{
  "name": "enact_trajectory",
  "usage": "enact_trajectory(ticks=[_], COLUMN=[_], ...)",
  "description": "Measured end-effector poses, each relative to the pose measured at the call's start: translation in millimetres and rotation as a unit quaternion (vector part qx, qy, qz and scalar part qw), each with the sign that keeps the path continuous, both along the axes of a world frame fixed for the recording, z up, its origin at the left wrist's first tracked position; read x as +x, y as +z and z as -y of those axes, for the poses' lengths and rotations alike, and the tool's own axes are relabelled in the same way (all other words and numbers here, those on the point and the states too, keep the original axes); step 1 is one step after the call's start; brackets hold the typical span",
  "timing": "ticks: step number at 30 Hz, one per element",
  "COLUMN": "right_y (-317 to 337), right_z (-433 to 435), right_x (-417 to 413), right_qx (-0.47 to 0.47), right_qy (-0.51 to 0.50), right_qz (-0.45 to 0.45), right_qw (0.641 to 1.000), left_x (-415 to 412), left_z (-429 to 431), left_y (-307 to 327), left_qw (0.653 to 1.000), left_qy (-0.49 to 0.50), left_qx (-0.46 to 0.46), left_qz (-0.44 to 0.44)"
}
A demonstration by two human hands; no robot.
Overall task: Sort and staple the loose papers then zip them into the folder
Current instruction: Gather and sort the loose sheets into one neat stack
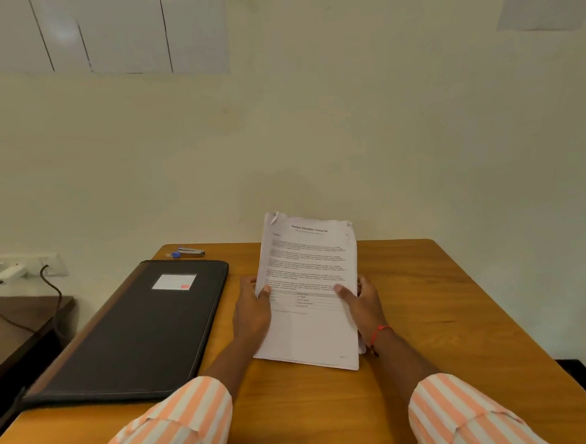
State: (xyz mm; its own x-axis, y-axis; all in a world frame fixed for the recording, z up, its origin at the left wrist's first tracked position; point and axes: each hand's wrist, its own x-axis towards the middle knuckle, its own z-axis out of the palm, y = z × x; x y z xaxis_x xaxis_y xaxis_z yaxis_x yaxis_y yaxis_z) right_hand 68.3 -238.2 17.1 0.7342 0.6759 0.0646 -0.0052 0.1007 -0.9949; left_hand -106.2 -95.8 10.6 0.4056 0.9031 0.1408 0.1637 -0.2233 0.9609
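- The left hand (252, 310) and right hand (361, 303) are gripping the papers (308, 272) — thumbs on top.
- The papers are standing tilted (top edge raised) just right of the folder (137, 331).
- The stapler (189, 252) is lying just behind the folder.

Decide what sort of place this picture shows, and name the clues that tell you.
Probably an office or study room: a wooden desk, with a black folder and a stapler lying on it.
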Motion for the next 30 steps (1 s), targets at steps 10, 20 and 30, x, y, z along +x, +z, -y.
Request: enact_trajectory(ticks=[10, 20, 30], right_y=[64, 44, 41], right_z=[5, 15, 22], right_x=[-2, -11, -13], right_qx=[0.098, 0.113, 0.079], right_qy=[-0.063, -0.034, -0.046], right_qz=[0.162, 0.105, 0.200], right_qw=[0.980, 0.987, 0.976], left_x=[7, 7, 9], left_z=[20, 24, 27], left_y=[59, 61, 61], left_qw=[0.979, 0.974, 0.973], left_qy=[-0.031, -0.024, -0.006], left_qx=[0.075, 0.088, 0.108], left_qz=[0.188, 0.207, 0.206])
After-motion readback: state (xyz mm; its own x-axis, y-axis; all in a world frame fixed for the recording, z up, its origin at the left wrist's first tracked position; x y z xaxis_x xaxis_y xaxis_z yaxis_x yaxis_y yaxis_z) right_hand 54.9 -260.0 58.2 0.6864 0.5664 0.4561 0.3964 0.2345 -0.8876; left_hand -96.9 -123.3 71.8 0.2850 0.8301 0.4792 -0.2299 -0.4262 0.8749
